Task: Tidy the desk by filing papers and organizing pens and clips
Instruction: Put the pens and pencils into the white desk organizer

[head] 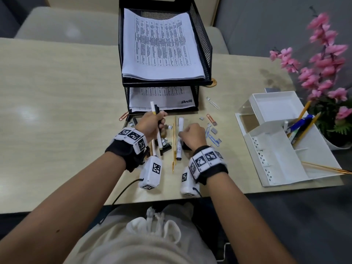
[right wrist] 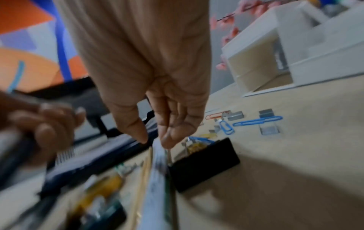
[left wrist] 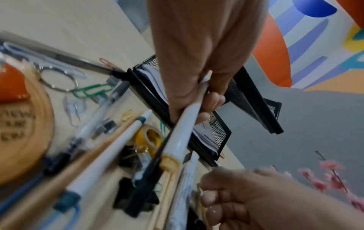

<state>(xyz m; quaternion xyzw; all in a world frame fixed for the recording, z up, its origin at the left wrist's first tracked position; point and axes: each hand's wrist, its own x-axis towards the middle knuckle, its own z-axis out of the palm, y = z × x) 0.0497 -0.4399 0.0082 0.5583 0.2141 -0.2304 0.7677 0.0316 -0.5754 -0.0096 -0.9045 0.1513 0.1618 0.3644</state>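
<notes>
My left hand (head: 159, 121) is raised over the desk and grips a white pen with a yellow band (head: 155, 119) together with a thin black pen; the left wrist view shows that white pen (left wrist: 182, 133) running under my curled fingers (left wrist: 213, 99). My right hand (head: 183, 133) is down on the desk, thumb and forefinger pinching a white marker (head: 180, 141) that lies flat. In the blurred right wrist view the marker (right wrist: 157, 168) passes between those fingertips (right wrist: 169, 140). A gold pen (head: 174, 145) lies just left of the marker. Loose paper clips (head: 211, 130) and staples are scattered to the right.
A black mesh two-tier tray (head: 204, 54) with printed papers stands behind the hands. A white desk organizer (head: 276, 145) with pens and pencils sits at the right, pink flowers (head: 323, 60) beyond it. Black binder clips (head: 166, 146) and tape lie under my left hand.
</notes>
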